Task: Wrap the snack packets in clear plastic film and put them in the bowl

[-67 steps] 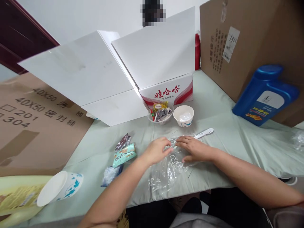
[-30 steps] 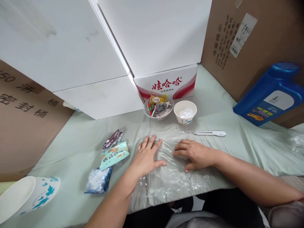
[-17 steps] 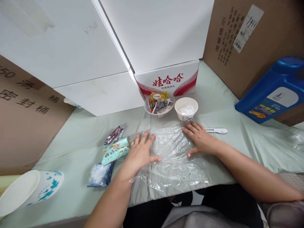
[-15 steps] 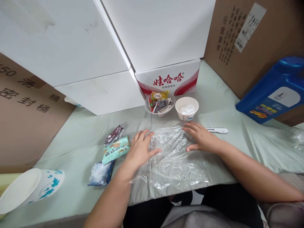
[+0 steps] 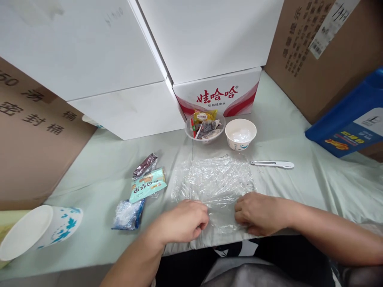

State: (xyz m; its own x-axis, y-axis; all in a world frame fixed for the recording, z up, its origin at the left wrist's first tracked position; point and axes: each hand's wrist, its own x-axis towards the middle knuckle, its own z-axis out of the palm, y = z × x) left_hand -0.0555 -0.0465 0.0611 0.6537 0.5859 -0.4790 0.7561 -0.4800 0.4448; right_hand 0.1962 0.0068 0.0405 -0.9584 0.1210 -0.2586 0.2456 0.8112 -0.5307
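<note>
A crinkled clear plastic bag lies flat on the cloth-covered table in front of me. My left hand is closed at its lower left part, fingers curled down into the film. At the lower right part, my right hand is also closed, with fingertips bent against the plastic; the exact pinch is hidden under both hands. Beyond the bag's right corner lies a white utility knife. A paper bowl with something clear and shiny inside stands behind the bag, beside a clear plastic bowl of small packets.
Left of the bag lie a dark red packet, a mint-green packet and a blue-and-clear packet. A large paper cup lies tilted at far left. Cardboard and white boxes line the back. A blue jug stands right.
Both hands have drawn toward me from the upper part of the bag to its near part. Their spread fingers have curled closed. The view has shifted slightly.
</note>
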